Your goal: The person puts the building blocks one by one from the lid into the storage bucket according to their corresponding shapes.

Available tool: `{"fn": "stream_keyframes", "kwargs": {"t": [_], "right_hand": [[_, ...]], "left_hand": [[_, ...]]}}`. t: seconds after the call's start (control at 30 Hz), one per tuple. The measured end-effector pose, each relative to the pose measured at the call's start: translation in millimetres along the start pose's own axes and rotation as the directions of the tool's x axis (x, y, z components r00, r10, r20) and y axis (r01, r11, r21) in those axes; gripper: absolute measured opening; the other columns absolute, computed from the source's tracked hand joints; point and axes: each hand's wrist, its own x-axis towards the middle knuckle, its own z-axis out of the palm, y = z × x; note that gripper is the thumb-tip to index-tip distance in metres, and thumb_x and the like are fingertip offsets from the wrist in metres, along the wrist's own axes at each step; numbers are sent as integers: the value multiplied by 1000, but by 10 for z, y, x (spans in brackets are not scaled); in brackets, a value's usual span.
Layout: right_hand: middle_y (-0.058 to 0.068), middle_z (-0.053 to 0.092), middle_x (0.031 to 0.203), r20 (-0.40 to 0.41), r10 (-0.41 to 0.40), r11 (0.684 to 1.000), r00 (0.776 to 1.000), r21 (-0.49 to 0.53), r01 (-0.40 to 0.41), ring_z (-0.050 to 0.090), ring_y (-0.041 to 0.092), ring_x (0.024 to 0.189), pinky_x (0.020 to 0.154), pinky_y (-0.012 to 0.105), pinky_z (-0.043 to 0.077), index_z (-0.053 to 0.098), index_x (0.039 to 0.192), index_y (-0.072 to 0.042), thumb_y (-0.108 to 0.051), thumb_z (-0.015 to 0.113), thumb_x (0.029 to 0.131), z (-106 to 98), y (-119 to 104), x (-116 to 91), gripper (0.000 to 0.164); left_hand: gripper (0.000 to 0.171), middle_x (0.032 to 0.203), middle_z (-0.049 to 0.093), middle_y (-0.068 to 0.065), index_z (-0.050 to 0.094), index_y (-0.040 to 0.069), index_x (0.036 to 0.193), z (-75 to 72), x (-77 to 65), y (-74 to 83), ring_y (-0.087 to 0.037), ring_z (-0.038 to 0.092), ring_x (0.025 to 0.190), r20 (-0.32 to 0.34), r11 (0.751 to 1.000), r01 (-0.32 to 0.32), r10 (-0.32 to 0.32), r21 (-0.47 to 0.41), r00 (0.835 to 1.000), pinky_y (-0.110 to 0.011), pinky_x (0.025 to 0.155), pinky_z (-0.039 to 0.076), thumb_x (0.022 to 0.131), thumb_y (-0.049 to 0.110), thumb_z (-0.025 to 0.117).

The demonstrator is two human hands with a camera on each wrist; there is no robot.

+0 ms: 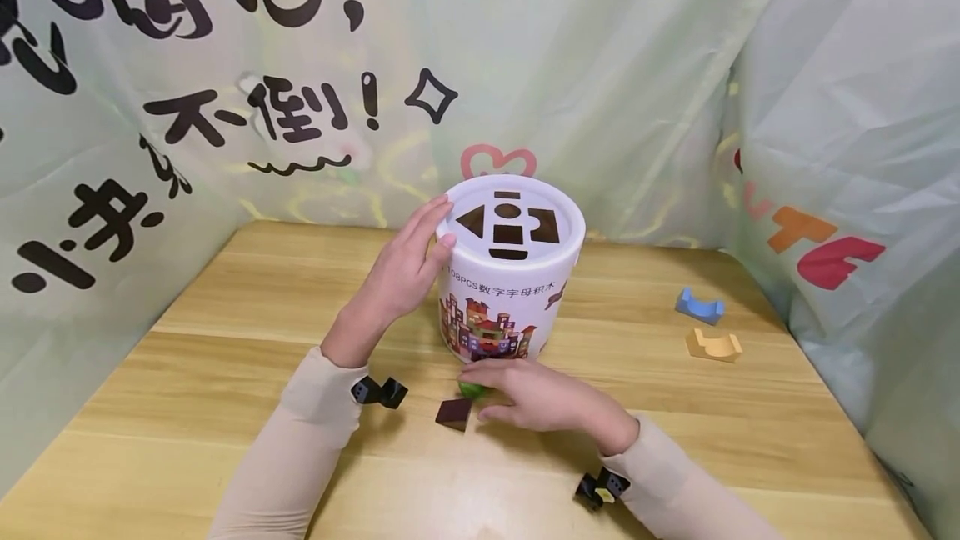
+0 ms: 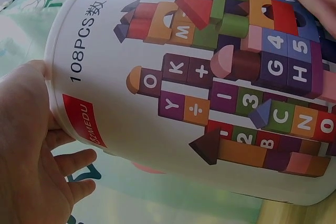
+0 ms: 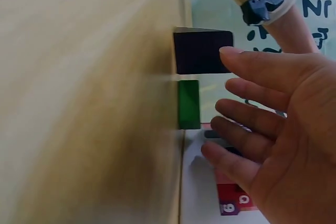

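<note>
A white lidded bucket [image 1: 498, 282] printed with toy blocks stands upright, its lid [image 1: 480, 192] cut with shaped holes. My left hand [image 1: 401, 265] rests against the left side of its rim, fingers extended; the left wrist view shows the bucket's wall [image 2: 110, 114] filling most of the frame. Low in front of the bucket, my right hand [image 1: 536, 397] hovers with loosely straight fingers. It partly covers a green block [image 1: 471, 390] in the head view. Beside that stands a dark brown block [image 1: 453, 414]; in the right wrist view my thumb tip overlaps this dark block [image 3: 203, 52].
On the right of the wooden table [image 1: 630, 457] lie a blue curved block [image 1: 700, 307] and a yellow curved block [image 1: 714, 346]. Printed fabric [image 1: 630, 90] hangs behind the table and along both sides.
</note>
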Motion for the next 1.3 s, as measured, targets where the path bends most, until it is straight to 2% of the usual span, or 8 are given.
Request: {"fn": "stream_keyframes", "kwargs": {"t": [0.13, 0.37, 0.57, 0.77, 1.0, 1.17, 1.3], "right_hand": [[9, 54, 141, 9, 6, 1000, 1000, -31, -6, 48, 23, 131, 111, 38, 35, 56, 138, -6, -28, 68, 93, 54, 8, 15, 51], [7, 60, 133, -26, 6, 999, 1000, -36, -7, 54, 21, 125, 107, 37, 41, 61, 131, -7, -24, 71, 90, 88, 31, 20, 45], [-1, 64, 120, -37, -10, 996, 999, -90, 7, 61, 14, 108, 98, 30, 49, 67, 123, -13, -22, 73, 88, 134, 43, 4, 37], [-5, 62, 105, -19, -19, 991, 1000, -136, 17, 58, 9, 93, 86, 23, 51, 71, 113, -17, -18, 75, 85, 141, 29, -4, 28], [-7, 57, 95, -6, 2, 996, 1000, -90, -2, 51, 3, 77, 69, 15, 47, 68, 102, -17, -15, 74, 83, 92, -13, -32, 20], [-9, 56, 95, 18, 18, 999, 1000, -40, -17, 50, 2, 74, 64, 13, 45, 68, 102, -18, -14, 71, 84, 72, -21, -50, 19], [-8, 60, 92, 5, 23, 1000, 1000, -3, -23, 51, 4, 68, 60, 15, 46, 69, 104, -16, -11, 69, 84, 9, -32, -55, 21]], "left_hand": [[66, 159, 26, -5, 33, 9, 152, 7, -9, -2, -30, 33, 141, 3, 1000, 0, 0, 0, 1000, -54, 109, 34, 104, 54, 24], [68, 159, 27, -5, 34, 9, 152, 12, -9, -2, -29, 33, 141, -3, 1000, -3, 3, -2, 1000, -53, 110, 34, 104, 55, 22], [66, 159, 27, -6, 34, 9, 152, 33, -37, 2, -31, 34, 140, 9, 1000, 11, -11, -21, 1000, -55, 109, 35, 104, 53, 25], [64, 158, 28, -7, 34, 9, 152, 34, -25, -3, -33, 36, 138, -3, 1000, 2, -2, -27, 1000, -56, 107, 37, 104, 52, 26], [64, 160, 24, -2, 31, 12, 154, 16, 2, 21, -31, 34, 140, 11, 1000, 13, -13, -19, 1000, -57, 108, 35, 104, 52, 25], [65, 160, 24, -2, 31, 11, 153, 8, -20, -1, -33, 34, 140, 17, 1000, 23, -22, -20, 1000, -58, 107, 35, 104, 54, 25], [66, 160, 24, -3, 31, 10, 153, -3, -7, 1, -32, 33, 141, 13, 1000, 12, -11, -23, 1000, -57, 108, 34, 104, 53, 25]]}}
